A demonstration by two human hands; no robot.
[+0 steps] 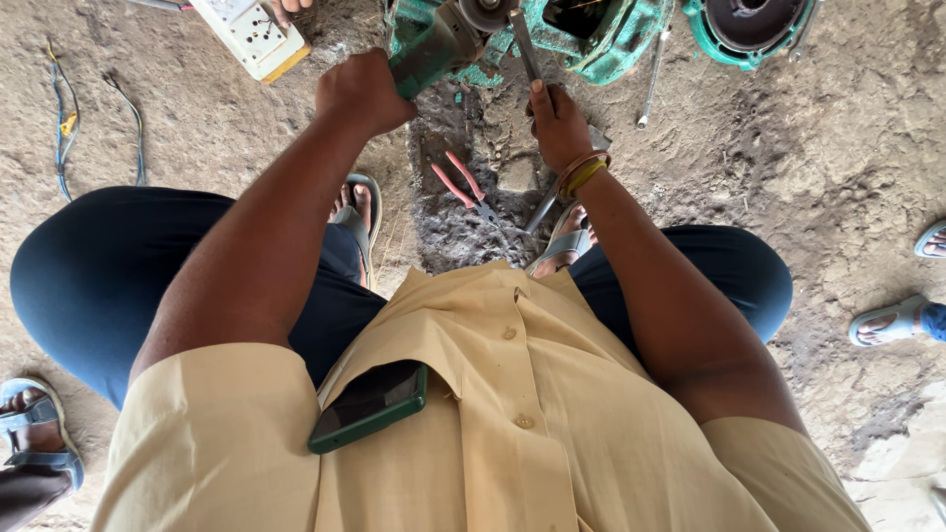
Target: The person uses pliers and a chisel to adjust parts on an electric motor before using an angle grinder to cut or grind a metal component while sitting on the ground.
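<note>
Green motor casing [434,49] in left hand [363,91]; right hand [558,123] seemingly around metal tool [525,44].

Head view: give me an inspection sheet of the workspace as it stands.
Surface: bare dirt floor, oil-dark patch under the work.
Job's things: green motor housing gripped by left hand; flat metal tool held by right hand.
Clutter: red-handled pliers, loose rod, second green housing.
Fingers: both hands closed around their things.
Cables: blue and yellow wires; white switch board.
Surroundings: other people's sandalled feet at the edges.
</note>
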